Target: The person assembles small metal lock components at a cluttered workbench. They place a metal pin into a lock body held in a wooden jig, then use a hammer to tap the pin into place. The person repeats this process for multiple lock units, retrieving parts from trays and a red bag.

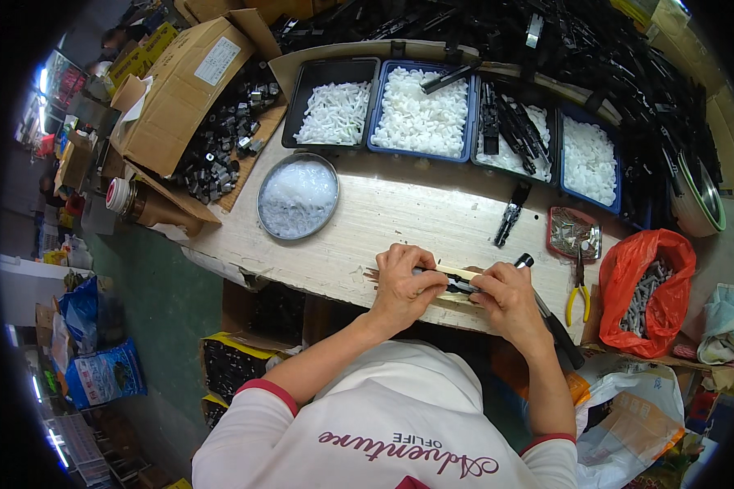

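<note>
At the table's front edge, my left hand (406,287) and my right hand (510,300) hold a narrow black part (460,283) between them, one at each end. Fingers of both hands are closed on it, and they hide much of its shape. Beneath the part a pale wooden strip (458,270) shows at the edge. Beside my right hand lies a hammer (559,330) with a dark handle, its head pointing away from me. A black and silver slim assembly (511,215) rests on the table farther off.
Bins of white plastic pieces (422,114) line the back, below heaped black parts (595,57). A round dish (298,196) sits left, near a tipped carton (183,94). At right are yellow-handled pliers (578,297), a small parts tray (564,232) and a red bag (616,301).
</note>
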`<state>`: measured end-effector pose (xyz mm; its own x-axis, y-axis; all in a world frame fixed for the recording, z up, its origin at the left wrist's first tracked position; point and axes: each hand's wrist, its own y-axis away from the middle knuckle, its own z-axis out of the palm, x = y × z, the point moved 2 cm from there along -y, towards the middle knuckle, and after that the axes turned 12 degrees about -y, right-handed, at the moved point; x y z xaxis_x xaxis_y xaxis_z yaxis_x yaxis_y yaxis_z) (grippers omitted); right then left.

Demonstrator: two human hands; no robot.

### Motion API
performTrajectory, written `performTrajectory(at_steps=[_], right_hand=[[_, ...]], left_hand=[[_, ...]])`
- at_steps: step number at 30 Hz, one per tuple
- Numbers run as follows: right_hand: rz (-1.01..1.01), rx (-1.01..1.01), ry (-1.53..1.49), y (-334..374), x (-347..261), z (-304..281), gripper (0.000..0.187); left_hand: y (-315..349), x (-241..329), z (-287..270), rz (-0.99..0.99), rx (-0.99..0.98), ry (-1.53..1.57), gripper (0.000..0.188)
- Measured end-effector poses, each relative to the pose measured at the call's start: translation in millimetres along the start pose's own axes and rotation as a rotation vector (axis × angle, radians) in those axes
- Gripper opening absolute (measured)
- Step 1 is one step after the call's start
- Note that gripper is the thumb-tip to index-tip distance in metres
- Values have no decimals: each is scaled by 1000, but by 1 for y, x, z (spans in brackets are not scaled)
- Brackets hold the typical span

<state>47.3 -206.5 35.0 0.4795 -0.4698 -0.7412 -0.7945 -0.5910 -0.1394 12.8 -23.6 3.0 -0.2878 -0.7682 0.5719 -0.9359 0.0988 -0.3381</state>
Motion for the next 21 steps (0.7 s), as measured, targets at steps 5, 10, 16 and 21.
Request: performTrajectory(at_steps=[5,10,16,21], right_hand=[[-65,38,57,5,-2,-1,22],[-284,77,278,12,1,3,26],[-346,13,306,13,1,0,23],[-288,-49,240,10,3,-6,30]], left_hand=[[2,0,1,72,9,-78,16],[1,1,0,75,-2,-98,15],[0,-1,0,89,-9,-99,16],[-1,-1,-1,88,-29,-96,16]])
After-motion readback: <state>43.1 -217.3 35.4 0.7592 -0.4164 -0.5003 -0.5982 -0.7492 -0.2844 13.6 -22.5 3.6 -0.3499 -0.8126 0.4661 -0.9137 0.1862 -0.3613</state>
